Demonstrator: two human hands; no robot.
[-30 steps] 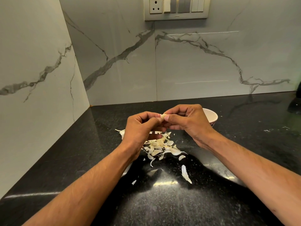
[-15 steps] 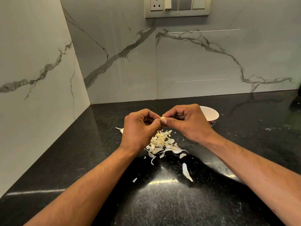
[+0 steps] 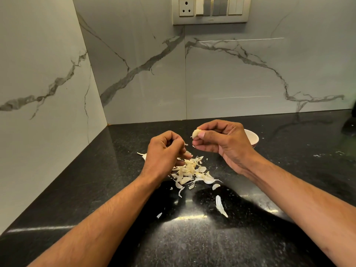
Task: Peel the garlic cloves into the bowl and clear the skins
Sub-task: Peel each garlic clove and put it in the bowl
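Observation:
My right hand (image 3: 221, 139) pinches a pale garlic clove (image 3: 195, 133) between thumb and forefinger, held above the black counter. My left hand (image 3: 163, 151) hangs a little lower to the left with fingers curled, a small scrap of skin (image 3: 185, 144) at its fingertips. Beneath both hands a pile of garlic skins (image 3: 189, 170) lies on the counter. The white bowl (image 3: 252, 137) stands behind my right hand, mostly hidden by it; its contents cannot be seen.
Loose skin flakes (image 3: 220, 206) lie nearer to me on the black granite counter (image 3: 192, 237). Marble walls meet in a corner at the back left, with a switch panel (image 3: 211, 9) high on the back wall. A dark object (image 3: 350, 126) sits at the far right edge.
My hands were together working on the clove; now they have drawn apart. The right hand keeps the clove and lifts slightly, the left has dropped toward the skin pile.

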